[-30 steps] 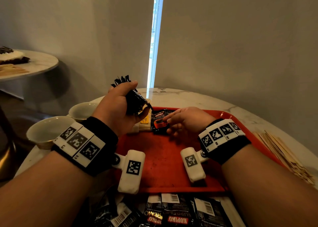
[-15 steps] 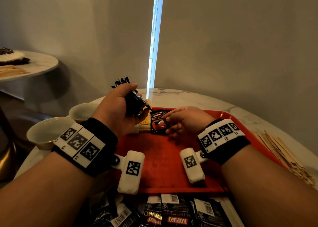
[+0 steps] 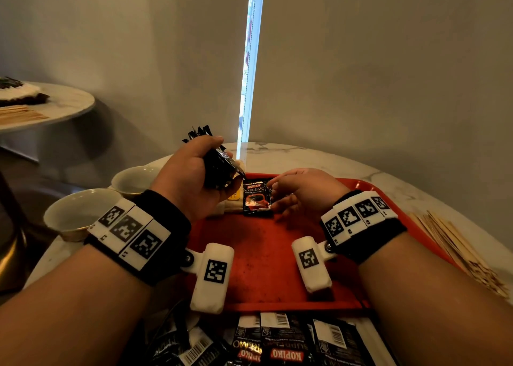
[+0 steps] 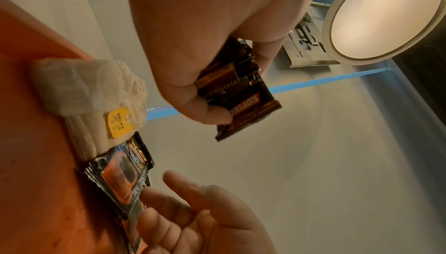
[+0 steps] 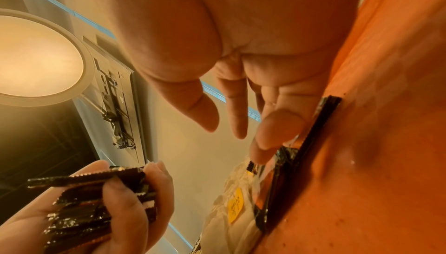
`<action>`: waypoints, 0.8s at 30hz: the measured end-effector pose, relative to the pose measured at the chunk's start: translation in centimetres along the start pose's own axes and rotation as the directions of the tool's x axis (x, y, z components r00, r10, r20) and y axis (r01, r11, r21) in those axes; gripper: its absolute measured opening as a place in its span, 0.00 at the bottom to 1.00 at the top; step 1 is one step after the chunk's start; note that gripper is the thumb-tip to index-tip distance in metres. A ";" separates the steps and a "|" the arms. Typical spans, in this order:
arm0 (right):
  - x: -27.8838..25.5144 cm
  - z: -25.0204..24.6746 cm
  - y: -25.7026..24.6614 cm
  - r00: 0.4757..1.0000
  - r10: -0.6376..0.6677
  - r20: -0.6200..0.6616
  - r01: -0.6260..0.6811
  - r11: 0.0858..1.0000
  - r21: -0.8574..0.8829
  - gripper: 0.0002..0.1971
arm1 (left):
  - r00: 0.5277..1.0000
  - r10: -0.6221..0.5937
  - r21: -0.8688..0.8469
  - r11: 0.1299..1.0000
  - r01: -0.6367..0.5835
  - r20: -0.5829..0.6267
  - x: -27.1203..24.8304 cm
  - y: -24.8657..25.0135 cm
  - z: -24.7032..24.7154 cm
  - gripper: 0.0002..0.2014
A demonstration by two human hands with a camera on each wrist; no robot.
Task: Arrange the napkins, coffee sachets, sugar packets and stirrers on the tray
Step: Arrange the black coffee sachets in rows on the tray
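Observation:
My left hand (image 3: 191, 179) hovers over the far left of the red tray (image 3: 263, 260) and grips a bundle of black coffee sachets (image 3: 218, 168), seen close in the left wrist view (image 4: 241, 94). A small stack of the same sachets (image 3: 256, 198) lies flat on the tray, next to folded white napkins (image 4: 91, 86) with a yellow sticker. My right hand (image 3: 302, 191) is open beside the stack, and its fingertips (image 5: 272, 134) touch the stack's right edge (image 5: 292, 159).
Two empty white cups (image 3: 80, 213) (image 3: 133, 178) stand left of the tray. Wooden stirrers (image 3: 455, 249) lie on the marble table at the right. Several loose sachets (image 3: 277, 340) are spread in front of the tray's near edge.
My right hand has laid a sachet flat on the stack and slid its fingers off to the stack's right edge. My left hand has kept its bundle almost still.

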State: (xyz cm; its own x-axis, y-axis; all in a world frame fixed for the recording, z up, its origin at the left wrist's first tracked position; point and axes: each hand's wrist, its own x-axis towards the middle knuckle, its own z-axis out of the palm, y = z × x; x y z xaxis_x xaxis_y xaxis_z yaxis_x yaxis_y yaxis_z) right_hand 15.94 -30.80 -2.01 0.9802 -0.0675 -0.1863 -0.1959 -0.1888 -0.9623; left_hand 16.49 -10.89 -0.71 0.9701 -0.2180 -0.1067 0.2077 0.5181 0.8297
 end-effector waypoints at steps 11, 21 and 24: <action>-1.2 0.3 -2.0 0.918 -0.397 0.017 0.397 0.918 0.025 0.27 | 0.989 -0.079 0.082 0.994 0.069 0.125 -0.9 -0.1 0.9 0.23; -2.7 1.4 -2.4 0.807 -0.491 0.329 0.522 0.853 -0.006 0.29 | 0.942 -0.139 0.097 0.989 0.114 0.304 -1.1 -0.6 0.9 0.29; -2.2 1.0 -2.2 0.818 -0.476 0.322 0.482 0.874 0.066 0.30 | 0.929 -0.177 0.081 0.984 0.159 0.324 -0.8 -0.5 0.6 0.30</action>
State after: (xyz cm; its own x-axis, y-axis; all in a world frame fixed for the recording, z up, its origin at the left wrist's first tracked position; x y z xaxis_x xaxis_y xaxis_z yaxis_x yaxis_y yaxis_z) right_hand 14.25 -29.24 0.27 0.9050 0.3499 0.2418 0.3035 -0.1327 -0.9436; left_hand 15.57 -11.46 -0.72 0.8243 -0.5620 -0.0685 0.3486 0.4084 0.8436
